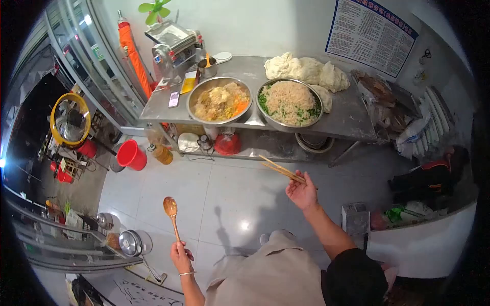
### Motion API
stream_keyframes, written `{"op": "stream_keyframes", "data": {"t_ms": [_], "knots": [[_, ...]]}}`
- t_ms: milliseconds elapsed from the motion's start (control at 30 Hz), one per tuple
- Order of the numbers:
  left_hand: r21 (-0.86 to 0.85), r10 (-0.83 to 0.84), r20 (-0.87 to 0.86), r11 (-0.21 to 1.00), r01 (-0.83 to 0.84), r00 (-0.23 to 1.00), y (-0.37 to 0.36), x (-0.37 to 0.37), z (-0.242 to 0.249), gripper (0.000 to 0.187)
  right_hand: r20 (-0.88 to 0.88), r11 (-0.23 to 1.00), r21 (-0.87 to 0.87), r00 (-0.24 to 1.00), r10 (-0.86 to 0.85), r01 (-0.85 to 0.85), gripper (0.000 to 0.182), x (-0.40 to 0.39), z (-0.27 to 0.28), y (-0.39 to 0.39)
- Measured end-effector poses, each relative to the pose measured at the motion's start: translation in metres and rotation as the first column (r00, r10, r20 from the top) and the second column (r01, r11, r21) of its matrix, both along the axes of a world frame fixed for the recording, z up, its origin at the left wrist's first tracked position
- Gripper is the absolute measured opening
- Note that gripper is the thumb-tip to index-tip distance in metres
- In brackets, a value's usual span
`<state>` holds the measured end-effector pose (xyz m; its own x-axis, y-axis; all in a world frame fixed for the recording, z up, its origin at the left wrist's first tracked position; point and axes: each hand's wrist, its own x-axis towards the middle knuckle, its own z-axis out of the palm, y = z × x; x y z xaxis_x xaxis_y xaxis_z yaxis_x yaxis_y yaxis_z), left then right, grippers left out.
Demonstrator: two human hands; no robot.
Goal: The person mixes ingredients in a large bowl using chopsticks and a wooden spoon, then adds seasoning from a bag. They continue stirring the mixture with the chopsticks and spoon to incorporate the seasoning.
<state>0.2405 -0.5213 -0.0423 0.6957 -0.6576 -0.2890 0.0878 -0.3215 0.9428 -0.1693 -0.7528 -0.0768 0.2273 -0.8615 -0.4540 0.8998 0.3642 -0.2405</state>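
My left hand [181,254] is closed round the handle of a wooden spoon [171,208], which points up with its stained bowl at the top. In my right hand [302,192] is a pair of chopsticks [279,168], tips toward the table. Both hands are in the air, apart from the metal table [240,66]. On it stands a steel bowl [192,109] of mixed filling [220,99] with orange and yellow bits. To its right, a second steel bowl [275,121] holds pale shreds [291,97] over chopped greens [265,97].
Dough [306,70] lies at the table's back. A metal cup [207,68], a phone [174,99] and a machine [171,43] are at its left end. A red bucket [131,155] and an oil bottle [160,154] stand on the floor. A pot [133,243] is at lower left.
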Motion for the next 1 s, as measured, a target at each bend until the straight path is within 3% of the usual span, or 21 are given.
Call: {"op": "stream_keyframes", "data": {"t_ms": [300,400,500,600,633,733,833,867,967,1000], "knots": [[-0.09,-0.185,-0.002,0.979,0.184,0.983,-0.239,0.054,-0.03,0.029,0.033,0.967,-0.149,0.979,-0.203,0.205,0.035,0.016,0.027,-0.138],[-0.081,-0.187,-0.155,0.981,0.176,0.97,-0.321,0.072,-0.041,0.028,0.045,0.952,-0.196,0.971,-0.233,0.237,0.041,0.025,0.035,-0.189],[-0.137,-0.191,-0.207,0.977,0.165,0.96,-0.402,0.083,-0.058,0.026,-0.015,0.949,-0.17,0.963,-0.271,0.264,0.047,0.058,0.059,-0.257],[-0.17,-0.104,-0.224,0.983,0.066,0.969,-0.477,0.078,-0.072,0.025,-0.049,0.968,-0.14,0.975,-0.218,0.209,0.055,0.086,0.049,-0.351],[-0.146,-0.074,-0.237,0.989,0.039,0.969,-0.496,0.076,-0.081,0.024,-0.059,0.975,-0.104,0.977,-0.203,0.196,0.056,0.095,0.041,-0.384],[-0.089,0.0,-0.282,0.996,-0.026,0.959,-0.553,0.075,-0.099,0.023,-0.308,0.988,-0.148,0.947,-0.086,0.041,0.059,0.112,-0.016,-0.5],[-0.062,0.064,-0.377,0.994,-0.094,0.924,-0.586,0.059,-0.108,0.022,-0.525,0.994,-0.092,0.851,-0.001,-0.056,0.061,0.134,-0.054,-0.595],[-0.088,0.091,-0.4,0.987,-0.137,0.912,-0.601,0.057,-0.115,0.023,-0.52,0.999,0.008,0.854,0.039,-0.041,0.063,0.141,-0.063,-0.622],[-0.132,0.246,-0.517,0.923,-0.361,0.82,-0.627,0.04,-0.121,0.026,-0.547,0.993,-0.086,0.837,0.023,-0.083,0.064,0.14,-0.145,-0.683],[-0.159,0.29,-0.567,0.88,-0.448,0.771,-0.641,0.033,-0.123,0.028,-0.506,0.987,0.006,0.851,0.143,-0.162,0.065,0.143,-0.143,-0.691]]}}
